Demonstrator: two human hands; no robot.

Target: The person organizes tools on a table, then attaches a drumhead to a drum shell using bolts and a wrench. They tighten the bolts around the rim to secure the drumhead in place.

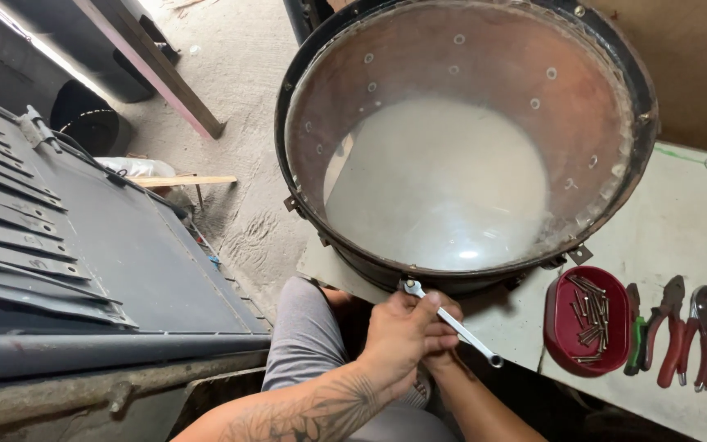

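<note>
Tabletop [681, 221]: hands [407, 336] angle wrench [452, 322] up-left toward drum [452, 147].

Both hands grip a silver wrench [452, 321] whose upper end meets the lower rim of a large round drum [460, 139]: the left hand [398, 340] on top, the right hand [442, 348] beneath. A red tray of screws [587, 319] and pliers [671, 327] lie on the tabletop [681, 221].
</note>
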